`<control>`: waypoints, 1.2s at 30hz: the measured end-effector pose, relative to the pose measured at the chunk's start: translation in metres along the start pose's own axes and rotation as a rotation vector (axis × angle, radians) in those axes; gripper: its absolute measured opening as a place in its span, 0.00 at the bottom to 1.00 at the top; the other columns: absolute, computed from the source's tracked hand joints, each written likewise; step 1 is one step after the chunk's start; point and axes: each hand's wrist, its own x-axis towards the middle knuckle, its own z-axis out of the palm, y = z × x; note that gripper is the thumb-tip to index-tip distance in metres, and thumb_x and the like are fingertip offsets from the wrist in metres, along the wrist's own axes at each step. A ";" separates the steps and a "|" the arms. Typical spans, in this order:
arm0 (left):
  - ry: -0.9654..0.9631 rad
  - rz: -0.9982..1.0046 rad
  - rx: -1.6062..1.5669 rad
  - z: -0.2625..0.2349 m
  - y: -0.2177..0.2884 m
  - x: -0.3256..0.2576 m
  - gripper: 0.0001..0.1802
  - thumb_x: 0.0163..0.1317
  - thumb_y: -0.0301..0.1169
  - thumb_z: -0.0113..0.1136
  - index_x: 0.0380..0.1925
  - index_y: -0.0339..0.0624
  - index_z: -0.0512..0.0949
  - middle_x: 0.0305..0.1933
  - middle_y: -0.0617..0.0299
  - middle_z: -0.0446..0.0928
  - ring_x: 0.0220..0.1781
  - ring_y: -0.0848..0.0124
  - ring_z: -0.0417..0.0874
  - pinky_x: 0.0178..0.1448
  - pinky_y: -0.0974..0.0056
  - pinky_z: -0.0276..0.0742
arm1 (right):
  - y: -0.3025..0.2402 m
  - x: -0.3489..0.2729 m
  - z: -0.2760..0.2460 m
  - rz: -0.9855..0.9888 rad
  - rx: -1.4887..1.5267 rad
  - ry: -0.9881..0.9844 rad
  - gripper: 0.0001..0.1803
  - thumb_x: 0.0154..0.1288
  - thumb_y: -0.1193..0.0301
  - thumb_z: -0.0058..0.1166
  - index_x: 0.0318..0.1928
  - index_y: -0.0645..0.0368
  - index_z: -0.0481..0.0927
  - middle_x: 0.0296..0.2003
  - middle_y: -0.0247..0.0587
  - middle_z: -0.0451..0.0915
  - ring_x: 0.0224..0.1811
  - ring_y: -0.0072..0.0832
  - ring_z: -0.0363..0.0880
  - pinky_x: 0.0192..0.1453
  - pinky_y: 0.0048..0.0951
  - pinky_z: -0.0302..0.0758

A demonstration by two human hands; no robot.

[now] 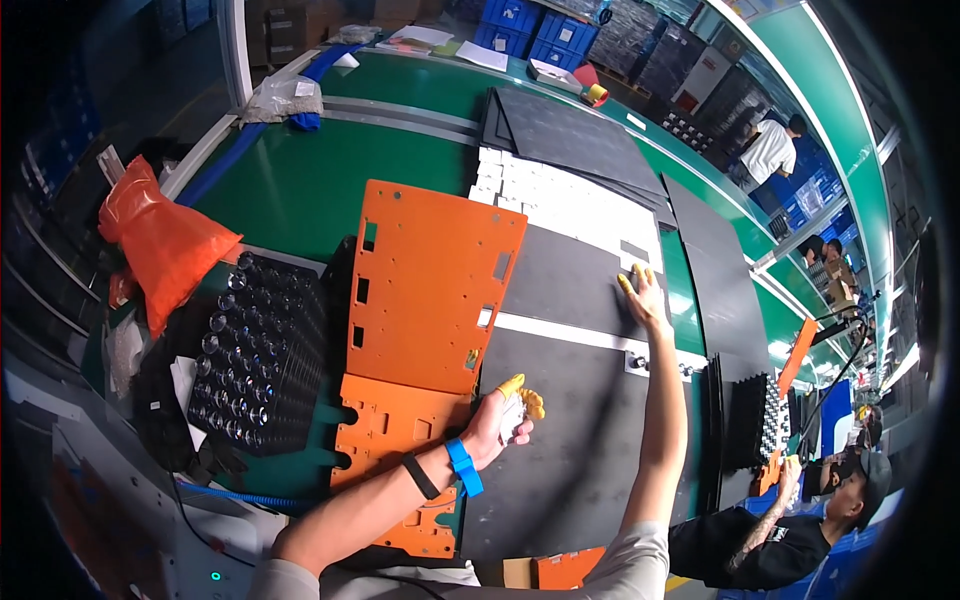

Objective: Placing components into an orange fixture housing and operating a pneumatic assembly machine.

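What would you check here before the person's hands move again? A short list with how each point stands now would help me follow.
1. Left hand has a grip: ok, closed on something small and white; what it is cannot be told.
2. Right hand in place: ok, stretched out, fingertips on the black sheet beside the white labels.
3. Finger covers on: ok, yellow tips show on both hands.
4. Orange plate lying flat: ok, beside the left hand.
5. Tray of black parts within reach: cannot tell.
6. Co-worker apart: ok, off to the right.
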 end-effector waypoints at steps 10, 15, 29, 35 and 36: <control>0.029 -0.006 -0.017 -0.001 0.000 0.001 0.26 0.76 0.52 0.49 0.33 0.42 0.82 0.31 0.62 0.81 0.24 0.73 0.69 0.30 0.67 0.64 | -0.021 -0.065 -0.007 -0.042 -0.212 -0.141 0.48 0.74 0.33 0.39 0.76 0.61 0.62 0.72 0.67 0.63 0.75 0.57 0.62 0.76 0.53 0.60; 0.035 -0.008 -0.024 -0.001 -0.002 0.002 0.25 0.75 0.52 0.50 0.33 0.42 0.82 0.30 0.62 0.81 0.24 0.73 0.70 0.29 0.67 0.64 | -0.063 -0.107 -0.014 -0.157 -0.079 -0.193 0.49 0.74 0.36 0.44 0.74 0.69 0.63 0.70 0.80 0.62 0.76 0.66 0.58 0.79 0.51 0.60; 0.046 0.024 0.021 -0.003 -0.001 0.003 0.25 0.75 0.54 0.50 0.36 0.44 0.83 0.31 0.61 0.83 0.24 0.72 0.73 0.29 0.67 0.67 | -0.154 -0.133 0.010 -0.332 0.205 0.206 0.29 0.69 0.69 0.60 0.66 0.62 0.67 0.54 0.62 0.76 0.57 0.56 0.77 0.60 0.47 0.77; 0.074 0.049 -0.053 -0.003 -0.003 0.003 0.30 0.74 0.58 0.50 0.36 0.40 0.82 0.32 0.55 0.84 0.24 0.68 0.76 0.28 0.64 0.70 | -0.149 -0.116 0.033 -0.200 0.315 0.353 0.06 0.64 0.70 0.64 0.38 0.58 0.83 0.43 0.51 0.79 0.49 0.51 0.78 0.54 0.48 0.76; 0.079 0.064 -0.094 -0.004 -0.002 0.003 0.30 0.73 0.58 0.50 0.36 0.39 0.82 0.32 0.55 0.83 0.24 0.68 0.76 0.28 0.64 0.70 | -0.152 -0.117 0.033 -0.201 0.322 0.360 0.06 0.64 0.70 0.64 0.38 0.58 0.83 0.43 0.51 0.79 0.49 0.51 0.78 0.54 0.48 0.76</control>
